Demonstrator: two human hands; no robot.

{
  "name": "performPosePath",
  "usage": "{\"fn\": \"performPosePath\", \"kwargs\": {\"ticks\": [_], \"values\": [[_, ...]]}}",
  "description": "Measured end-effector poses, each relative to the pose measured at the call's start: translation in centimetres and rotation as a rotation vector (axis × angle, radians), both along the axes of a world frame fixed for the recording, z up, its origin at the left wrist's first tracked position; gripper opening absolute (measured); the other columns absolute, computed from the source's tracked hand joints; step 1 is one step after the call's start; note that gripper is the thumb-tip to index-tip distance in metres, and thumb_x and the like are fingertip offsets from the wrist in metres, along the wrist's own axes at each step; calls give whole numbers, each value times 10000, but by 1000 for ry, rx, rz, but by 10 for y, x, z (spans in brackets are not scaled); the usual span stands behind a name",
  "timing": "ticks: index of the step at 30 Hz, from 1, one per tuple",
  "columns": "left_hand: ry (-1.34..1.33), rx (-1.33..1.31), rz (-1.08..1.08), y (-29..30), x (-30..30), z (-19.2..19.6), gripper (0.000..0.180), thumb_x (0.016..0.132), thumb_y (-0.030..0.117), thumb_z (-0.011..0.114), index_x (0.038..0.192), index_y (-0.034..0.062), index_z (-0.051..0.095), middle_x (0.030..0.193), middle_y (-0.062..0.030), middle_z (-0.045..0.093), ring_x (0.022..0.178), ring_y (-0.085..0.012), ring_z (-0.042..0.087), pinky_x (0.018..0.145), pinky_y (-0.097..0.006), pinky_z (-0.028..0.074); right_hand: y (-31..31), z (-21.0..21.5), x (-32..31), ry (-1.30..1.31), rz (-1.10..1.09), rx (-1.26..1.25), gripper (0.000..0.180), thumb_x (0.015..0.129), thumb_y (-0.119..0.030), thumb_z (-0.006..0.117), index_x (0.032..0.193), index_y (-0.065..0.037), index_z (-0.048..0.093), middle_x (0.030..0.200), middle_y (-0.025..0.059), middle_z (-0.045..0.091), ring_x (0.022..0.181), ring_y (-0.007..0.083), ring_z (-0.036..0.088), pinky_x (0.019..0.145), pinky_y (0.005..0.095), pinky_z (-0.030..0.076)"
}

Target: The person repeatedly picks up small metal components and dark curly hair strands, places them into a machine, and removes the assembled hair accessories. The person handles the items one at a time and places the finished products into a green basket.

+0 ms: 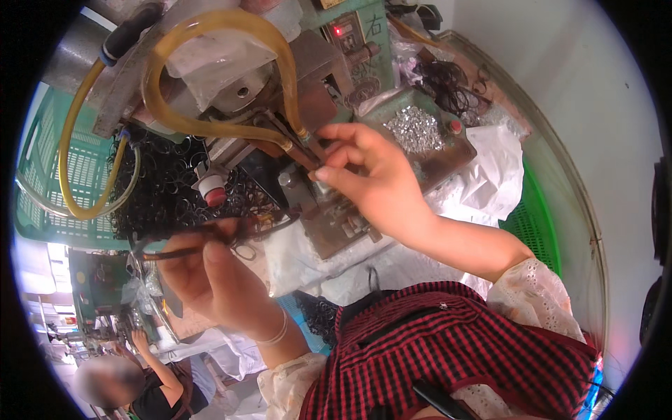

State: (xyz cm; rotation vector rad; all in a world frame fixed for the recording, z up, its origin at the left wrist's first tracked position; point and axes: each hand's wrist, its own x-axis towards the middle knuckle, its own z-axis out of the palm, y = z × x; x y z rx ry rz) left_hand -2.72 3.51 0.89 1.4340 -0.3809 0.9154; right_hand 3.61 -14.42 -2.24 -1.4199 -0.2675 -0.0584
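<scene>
My left hand [213, 276] is closed around a dark, thin-rimmed eyeglass frame [180, 252], slightly blurred, held up in front of the machine. My right hand [371, 168] reaches to the machine's metal jaws [302, 155], where the yellow hose [210, 129] ends. Thumb and index finger come together there in a pinch; whatever lies between them is too small or hidden to name. Just below the right hand is a metal fixture block [329, 234] on the machine's bench.
Many black frames [157, 182] fill a green basket [63, 178] at left. A metal tray [455, 150] with small shiny pieces [418, 129] stands at right, near white plastic [493, 164] and a bright green basket [535, 227]. A red button [213, 192] juts out. A co-worker [157, 385] sits lower left.
</scene>
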Motion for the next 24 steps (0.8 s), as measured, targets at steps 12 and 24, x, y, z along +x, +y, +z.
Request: {"fn": "performPosePath", "kwargs": {"ticks": [12,24], "values": [[-114,-44,55,1,31,2,116,929,3,558,1033,-9,508,1003,-117,622,824,-232,646,706,-335,559,15,-27,2,133,-60,417,442,790,62,694,1203,23,543,982,94,671,939,113,619,838,227,472],[242,139,34,-43,9,-5,119,880,-91,572,973,-47,511,974,-153,638,840,-193,674,696,-288,602,-73,-54,69,-488,-516,-852,255,799,-131,605,1037,-80,681,1073,152,663,999,347,618,878,406,497]]}}
